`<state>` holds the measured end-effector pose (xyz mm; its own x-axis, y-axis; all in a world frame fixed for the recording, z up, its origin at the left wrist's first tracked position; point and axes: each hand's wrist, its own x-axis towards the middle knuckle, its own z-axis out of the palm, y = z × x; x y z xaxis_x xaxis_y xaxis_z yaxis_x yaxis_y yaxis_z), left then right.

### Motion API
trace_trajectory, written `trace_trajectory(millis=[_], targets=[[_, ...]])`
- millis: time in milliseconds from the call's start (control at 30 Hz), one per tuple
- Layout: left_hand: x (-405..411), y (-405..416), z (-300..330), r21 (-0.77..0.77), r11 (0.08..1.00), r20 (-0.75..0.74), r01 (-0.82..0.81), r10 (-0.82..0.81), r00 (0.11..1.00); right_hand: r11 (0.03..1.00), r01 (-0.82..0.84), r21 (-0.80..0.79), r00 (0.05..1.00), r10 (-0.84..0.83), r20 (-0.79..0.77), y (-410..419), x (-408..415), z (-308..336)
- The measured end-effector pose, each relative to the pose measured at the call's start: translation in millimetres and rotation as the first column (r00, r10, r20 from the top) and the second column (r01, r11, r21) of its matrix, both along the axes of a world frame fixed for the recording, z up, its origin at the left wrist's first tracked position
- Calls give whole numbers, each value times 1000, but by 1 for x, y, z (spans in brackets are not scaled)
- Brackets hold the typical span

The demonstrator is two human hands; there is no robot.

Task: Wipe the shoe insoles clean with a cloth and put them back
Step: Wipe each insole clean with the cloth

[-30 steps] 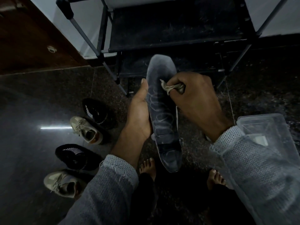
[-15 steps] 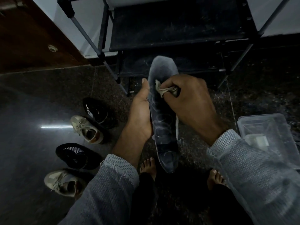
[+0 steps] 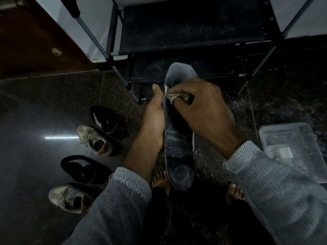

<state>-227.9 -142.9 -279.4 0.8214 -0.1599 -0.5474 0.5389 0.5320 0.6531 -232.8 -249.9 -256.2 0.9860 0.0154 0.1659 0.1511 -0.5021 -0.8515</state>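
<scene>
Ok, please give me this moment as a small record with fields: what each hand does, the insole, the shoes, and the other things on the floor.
left hand: left hand supports the long dark grey insole from its left edge
right hand: right hand grips a small crumpled beige cloth against the insole's upper part
shoes: two black shoes and two beige laced sneakers on the floor, left
other: clear plastic box, right; black metal shoe rack ahead

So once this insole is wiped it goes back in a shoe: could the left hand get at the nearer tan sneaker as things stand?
Probably yes, but not yet. The tan sneaker lies uncovered on the floor beside the left sleeve, its opening up. But the left hand is holding the insole, so it must let go first.
</scene>
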Motion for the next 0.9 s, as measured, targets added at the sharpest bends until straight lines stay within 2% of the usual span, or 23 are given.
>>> trace_trajectory(millis=[133,300,367,467,600,800,900], targets=[[-1,9,-2,-5,1000,20,26,-26,999,995,-87,58,996,87,1,3,-1,2],[1,4,-10,53,996,4,71,-71,997,997,42,-65,997,-37,70,-3,4,-2],[0,2,-12,69,994,1,86,-86,996,996,62,-65,994,-55,98,-4,5,-3],[-2,3,-6,59,994,7,89,-90,996,997,-19,-76,998,23,51,-2,3,-2],[-2,7,-2,122,986,30,110,-115,993,984,-160,-82,987,162,22,-4,5,2],[-2,2,-8,43,991,11,128,-129,992,993,41,-113,994,-29,107,-10,7,-1],[-2,2,-13,25,992,14,125,-125,992,990,29,-141,993,-12,116,-10,6,-1]])
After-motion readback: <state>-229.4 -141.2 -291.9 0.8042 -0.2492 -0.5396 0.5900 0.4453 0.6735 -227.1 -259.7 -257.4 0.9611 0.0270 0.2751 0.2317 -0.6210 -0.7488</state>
